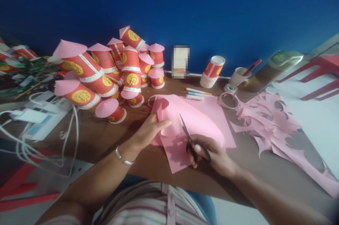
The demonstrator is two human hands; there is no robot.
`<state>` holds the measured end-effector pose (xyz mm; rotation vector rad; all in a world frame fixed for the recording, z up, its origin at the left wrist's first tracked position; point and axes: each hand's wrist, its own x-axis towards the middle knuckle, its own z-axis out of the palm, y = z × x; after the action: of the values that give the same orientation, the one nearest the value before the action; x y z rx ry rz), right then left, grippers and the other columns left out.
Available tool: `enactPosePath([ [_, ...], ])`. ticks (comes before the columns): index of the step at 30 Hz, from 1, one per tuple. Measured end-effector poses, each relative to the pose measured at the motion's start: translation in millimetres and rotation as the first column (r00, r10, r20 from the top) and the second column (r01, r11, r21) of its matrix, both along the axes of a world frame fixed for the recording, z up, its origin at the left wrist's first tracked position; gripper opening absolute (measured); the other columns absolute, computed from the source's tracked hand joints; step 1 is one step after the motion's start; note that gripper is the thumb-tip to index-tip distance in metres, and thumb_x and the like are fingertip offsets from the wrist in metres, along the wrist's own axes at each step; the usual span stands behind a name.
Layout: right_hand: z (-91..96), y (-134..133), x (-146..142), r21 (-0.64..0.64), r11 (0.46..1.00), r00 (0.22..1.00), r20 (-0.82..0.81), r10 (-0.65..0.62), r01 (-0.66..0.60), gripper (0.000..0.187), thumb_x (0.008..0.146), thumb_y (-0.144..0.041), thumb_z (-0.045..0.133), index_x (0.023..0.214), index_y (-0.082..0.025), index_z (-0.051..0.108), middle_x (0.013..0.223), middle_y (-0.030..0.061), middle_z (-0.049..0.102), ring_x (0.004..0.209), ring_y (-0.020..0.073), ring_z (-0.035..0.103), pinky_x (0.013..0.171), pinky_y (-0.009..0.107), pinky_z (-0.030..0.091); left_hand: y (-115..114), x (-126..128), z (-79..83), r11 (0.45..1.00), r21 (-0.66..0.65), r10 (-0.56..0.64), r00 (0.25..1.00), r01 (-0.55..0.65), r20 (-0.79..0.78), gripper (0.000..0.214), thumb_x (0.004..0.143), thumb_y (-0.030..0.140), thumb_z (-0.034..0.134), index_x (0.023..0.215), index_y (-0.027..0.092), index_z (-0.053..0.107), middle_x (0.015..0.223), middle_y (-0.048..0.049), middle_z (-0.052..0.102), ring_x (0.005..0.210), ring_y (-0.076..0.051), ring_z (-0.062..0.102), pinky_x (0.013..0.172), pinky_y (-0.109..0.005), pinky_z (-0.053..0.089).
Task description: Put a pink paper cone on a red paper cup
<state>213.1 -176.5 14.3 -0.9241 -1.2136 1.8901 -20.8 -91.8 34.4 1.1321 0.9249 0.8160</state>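
My right hand (209, 152) is wrapped round the black handles of a pair of scissors (186, 129), whose blades point up and to the left over pink paper. A sheet of pink paper (196, 119) curves up from the table in front of me. At its left side, my left hand (152, 128) grips the sheet, thumb on top and the other fingers hidden beneath. Another flat pink sheet (227, 138) lies underneath. On my left wrist sits a silver bangle (123, 156).
Red paper cups with pink cone tops (132, 82) are piled at the back left. White cables (39, 151) and a power strip (43, 121) lie left. Pens (198, 91), tape rolls (229, 101), a red-wrapped cup (213, 71) and a jug (272, 68) stand behind. Pink scraps (275, 126) cover the right.
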Motion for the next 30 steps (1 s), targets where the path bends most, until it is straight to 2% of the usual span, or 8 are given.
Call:
enactPosePath([
  [4,0.3,0.4,-0.8,0.076,0.997,0.997,0.074,-0.028,0.022,0.048,0.099,-0.054,0.061,0.125,-0.015,0.064,0.079,0.0027,0.067,0.069,0.0125,0.062,0.064,0.025,0.049,-1.4,2.2,1.6,0.998,-0.027,-0.051,0.999,0.051,0.002,0.037,0.08,0.036,0.077,0.108,0.014,0.069,0.095,-0.0081,0.072,0.088,-0.024,0.067,0.081,-0.037,0.055],
  [10,3.4,-0.6,-0.9,0.127,0.991,0.992,0.107,-0.063,0.049,0.047,0.099,-0.056,0.059,0.123,-0.016,0.064,0.083,0.0034,0.066,0.074,0.0147,0.063,0.069,0.028,0.052,-0.9,3.1,0.0,0.998,-0.047,-0.051,0.999,0.05,-0.009,0.042,0.08,0.037,0.077,0.114,0.015,0.066,0.097,-0.0082,0.07,0.092,-0.026,0.067,0.085,-0.041,0.055],
  [14,5.8,-0.8,-1.8,0.163,0.985,0.983,0.162,-0.083,0.056,0.045,0.099,-0.055,0.059,0.121,-0.016,0.064,0.081,0.0022,0.064,0.072,0.0143,0.062,0.068,0.028,0.052,-1.2,3.0,1.3,0.998,-0.046,-0.038,0.998,0.036,-0.05,0.055,0.078,0.038,0.078,0.126,0.016,0.061,0.096,-0.0072,0.069,0.096,-0.028,0.066,0.087,-0.044,0.055],
  [20,5.1,-0.7,-2.7,0.193,0.979,0.964,0.244,-0.11,0.063,0.044,0.097,-0.056,0.06,0.116,-0.017,0.065,0.079,0.0003,0.06,0.07,0.0129,0.058,0.064,0.025,0.052,-2.3,1.4,0.2,0.998,-0.014,-0.064,0.993,0.063,-0.101,0.044,0.08,0.039,0.076,0.115,0.016,0.065,0.093,-0.0058,0.065,0.095,-0.025,0.063,0.087,-0.041,0.054],
  [27,6.2,-1.0,-2.0,0.218,0.975,0.952,0.287,-0.106,0.043,0.045,0.097,-0.059,0.059,0.114,-0.017,0.064,0.08,0.0005,0.058,0.07,0.0126,0.056,0.063,0.024,0.051,-3.0,-0.4,2.5,0.995,-0.031,-0.097,0.99,0.094,-0.105,0.049,0.081,0.039,0.076,0.121,0.016,0.061,0.093,-0.0051,0.066,0.087,-0.022,0.062,0.08,-0.037,0.053],
  [30,5.9,-0.1,-2.0,0.213,0.976,0.949,0.297,-0.106,0.043,0.047,0.097,-0.059,0.059,0.115,-0.017,0.065,0.078,0.0,0.058,0.069,0.0124,0.054,0.062,0.024,0.05,-3.4,-1.1,3.3,0.996,-0.038,-0.088,0.991,0.084,-0.099,0.058,0.081,0.039,0.076,0.13,0.016,0.057,0.091,-0.0041,0.065,0.085,-0.021,0.062,0.079,-0.035,0.053],
])
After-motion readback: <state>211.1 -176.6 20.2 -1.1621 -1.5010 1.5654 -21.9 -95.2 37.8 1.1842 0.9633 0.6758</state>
